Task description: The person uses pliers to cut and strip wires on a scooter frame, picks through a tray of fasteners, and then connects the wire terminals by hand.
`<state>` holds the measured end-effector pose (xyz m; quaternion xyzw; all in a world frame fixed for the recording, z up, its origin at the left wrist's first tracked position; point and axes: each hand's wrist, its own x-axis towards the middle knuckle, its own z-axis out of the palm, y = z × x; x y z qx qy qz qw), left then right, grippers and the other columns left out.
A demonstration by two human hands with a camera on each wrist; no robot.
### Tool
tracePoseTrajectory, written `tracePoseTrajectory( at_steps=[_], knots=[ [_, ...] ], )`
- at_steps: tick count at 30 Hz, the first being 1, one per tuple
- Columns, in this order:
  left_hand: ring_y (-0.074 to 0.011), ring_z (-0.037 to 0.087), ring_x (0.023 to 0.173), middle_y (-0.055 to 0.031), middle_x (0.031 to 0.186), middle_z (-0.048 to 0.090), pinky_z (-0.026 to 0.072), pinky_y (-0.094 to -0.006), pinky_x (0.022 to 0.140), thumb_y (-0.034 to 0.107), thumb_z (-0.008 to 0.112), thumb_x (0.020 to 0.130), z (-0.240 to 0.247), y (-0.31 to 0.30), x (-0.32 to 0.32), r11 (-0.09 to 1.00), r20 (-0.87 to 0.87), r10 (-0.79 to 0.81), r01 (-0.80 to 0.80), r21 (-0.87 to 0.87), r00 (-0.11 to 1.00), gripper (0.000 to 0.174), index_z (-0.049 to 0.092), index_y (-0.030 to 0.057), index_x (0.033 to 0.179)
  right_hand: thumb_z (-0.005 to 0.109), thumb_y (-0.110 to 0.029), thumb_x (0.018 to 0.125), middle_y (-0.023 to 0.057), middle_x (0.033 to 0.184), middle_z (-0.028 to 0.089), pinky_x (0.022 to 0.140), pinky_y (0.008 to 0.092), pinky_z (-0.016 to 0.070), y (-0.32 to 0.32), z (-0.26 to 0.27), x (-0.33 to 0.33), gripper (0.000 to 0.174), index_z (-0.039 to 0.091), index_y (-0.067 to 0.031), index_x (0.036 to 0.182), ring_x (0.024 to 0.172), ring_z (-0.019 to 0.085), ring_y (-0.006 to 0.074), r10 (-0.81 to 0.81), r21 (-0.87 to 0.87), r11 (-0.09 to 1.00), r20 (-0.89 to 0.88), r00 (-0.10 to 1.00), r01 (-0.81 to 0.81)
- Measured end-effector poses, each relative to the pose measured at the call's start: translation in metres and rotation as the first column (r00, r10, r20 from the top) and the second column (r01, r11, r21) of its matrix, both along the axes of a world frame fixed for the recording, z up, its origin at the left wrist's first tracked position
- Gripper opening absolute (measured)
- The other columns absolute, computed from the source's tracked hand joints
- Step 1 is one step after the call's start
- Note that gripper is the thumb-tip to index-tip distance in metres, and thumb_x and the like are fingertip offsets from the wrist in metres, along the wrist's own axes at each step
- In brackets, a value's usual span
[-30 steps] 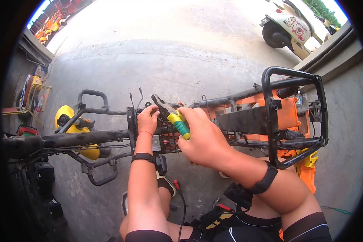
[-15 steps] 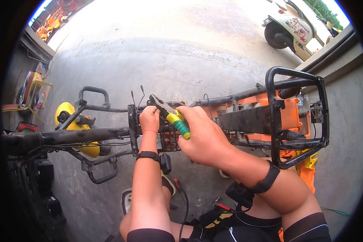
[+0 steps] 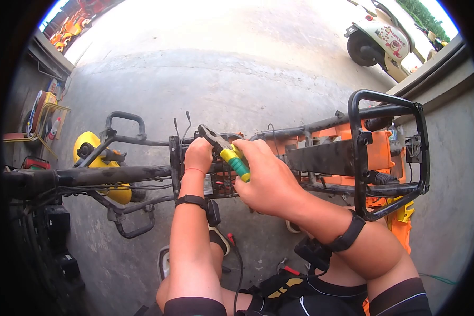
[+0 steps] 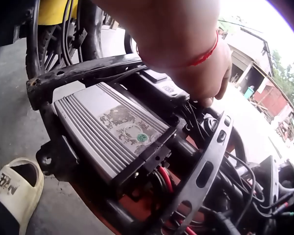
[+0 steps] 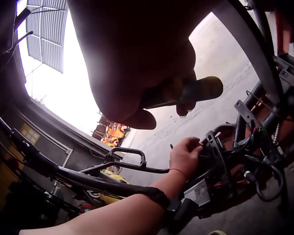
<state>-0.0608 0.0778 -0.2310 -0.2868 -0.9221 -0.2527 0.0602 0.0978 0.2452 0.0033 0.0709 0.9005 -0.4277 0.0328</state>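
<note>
My right hand (image 3: 266,176) grips a pair of combination pliers (image 3: 229,158) with yellow and green handles; their metal head points up and left over the bike frame. My left hand (image 3: 197,155) is at the black frame (image 3: 175,163), close to the pliers' head. In the right wrist view its fingers (image 5: 191,142) bend toward a slotted black bracket (image 5: 215,147) beside wires. What they hold, if anything, I cannot tell. A silver finned box (image 4: 112,129) with red and black leads lies in the frame below this hand, next to a smaller labelled box (image 4: 164,88).
A black carrier rack (image 3: 355,158) and orange body panels (image 3: 376,147) fill the frame's right end. At left is a yellow front part (image 3: 89,152) beside tubular side bars (image 3: 125,116). A red-tipped cable (image 3: 239,258) hangs near my leg. A white scooter (image 3: 387,39) stands beyond.
My left hand has rolled over and shifted slightly; its fingertips showed in the head view a second ago and are now hidden there. My right hand and the pliers stay nearly in place.
</note>
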Motion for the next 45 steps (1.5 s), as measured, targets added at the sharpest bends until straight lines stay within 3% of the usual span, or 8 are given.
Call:
tracePoseTrajectory(
  at_steps=[4,17,28,31,34,36,39,45],
  knots=[
    [-0.0352,0.064,0.089,-0.0149,0.092,0.068,0.0522,-0.0430,0.078,0.010,0.070,0.083,0.021,0.001,0.009,0.943,0.265,0.187,-0.248,0.223,0.946,0.006,0.068,0.0048,0.086,0.065,-0.006,0.080,0.0200,0.121,0.053,0.086,0.0461,0.0498,0.001,-0.002,0.000,0.056,0.048,-0.0049,0.133,0.104,0.059,0.0411,-0.007,0.009,1.000,-0.002,1.000,0.007],
    [-0.0346,0.063,0.083,-0.0122,0.082,0.065,0.0507,-0.0436,0.079,0.005,0.070,0.077,-0.014,0.006,0.013,0.899,0.159,0.236,-0.278,0.339,0.959,0.004,0.067,0.0038,0.081,0.065,-0.007,0.080,0.0209,0.121,0.053,0.087,0.0463,0.0495,0.000,-0.007,-0.001,0.057,0.047,-0.0048,0.133,0.105,0.059,0.0415,0.042,-0.003,0.999,-0.005,0.999,-0.042],
    [-0.0317,0.068,0.083,-0.0099,0.085,0.072,0.0552,-0.0386,0.072,0.020,0.066,0.083,-0.008,-0.010,-0.021,0.928,-0.149,-0.304,0.257,-0.270,0.941,0.017,0.069,0.0099,0.095,0.066,-0.006,0.078,0.0225,0.119,0.052,0.088,0.0495,0.0490,0.002,-0.003,0.001,0.055,0.046,-0.0022,0.129,0.108,0.057,0.0438,0.061,-0.007,0.998,-0.035,0.998,-0.062],
    [-0.0282,0.071,0.084,-0.0106,0.091,0.074,0.0562,-0.0368,0.075,0.018,0.069,0.085,0.001,-0.005,-0.010,1.000,0.092,0.000,0.001,-0.015,0.996,0.020,0.069,0.0075,0.102,0.065,-0.006,0.079,0.0236,0.121,0.053,0.090,0.0495,0.0481,0.001,-0.006,0.000,0.052,0.047,-0.0020,0.128,0.110,0.056,0.0449,0.046,-0.018,0.999,-0.006,0.999,-0.047],
    [-0.0241,0.073,0.086,-0.0123,0.094,0.074,0.0561,-0.0360,0.075,0.015,0.075,0.083,0.004,0.000,0.004,0.938,0.327,0.125,-0.219,0.268,0.937,0.021,0.070,0.0062,0.101,0.059,-0.005,0.082,0.0204,0.115,0.057,0.084,0.0437,0.0517,0.001,-0.024,-0.004,0.052,0.047,-0.0013,0.132,0.100,0.064,0.0360,0.020,-0.013,1.000,0.137,0.990,-0.018],
    [-0.0214,0.072,0.082,-0.0125,0.090,0.073,0.0553,-0.0354,0.073,0.013,0.078,0.080,0.002,0.003,0.010,0.933,0.273,0.154,-0.231,0.277,0.950,0.018,0.072,0.0060,0.095,0.054,-0.003,0.083,0.0187,0.111,0.060,0.078,0.0422,0.0554,0.002,-0.030,-0.008,0.047,0.047,0.0040,0.128,0.094,0.068,0.0306,0.080,-0.428,0.848,0.687,0.722,0.313],
    [-0.0239,0.067,0.078,-0.0094,0.084,0.072,0.0538,-0.0358,0.075,0.012,0.078,0.079,-0.001,0.006,0.015,0.921,0.204,0.204,-0.258,0.292,0.958,0.012,0.075,0.0069,0.089,0.052,-0.003,0.082,0.0173,0.109,0.061,0.073,0.0417,0.0579,-0.005,-0.032,0.001,0.041,0.050,0.0081,0.121,0.089,0.069,0.0281,0.139,-0.581,0.561,0.768,0.625,0.590],
    [-0.0247,0.067,0.087,-0.0077,0.089,0.072,0.0531,-0.0368,0.080,0.010,0.078,0.077,-0.007,0.006,0.015,0.909,0.138,0.219,-0.253,0.330,0.966,0.015,0.074,0.0068,0.091,0.053,-0.005,0.080,0.0133,0.106,0.062,0.073,0.0482,0.0555,-0.002,-0.071,-0.011,0.037,0.051,0.0009,0.116,0.089,0.068,0.0294,0.141,-0.566,0.630,0.756,0.639,0.532]
  ],
)
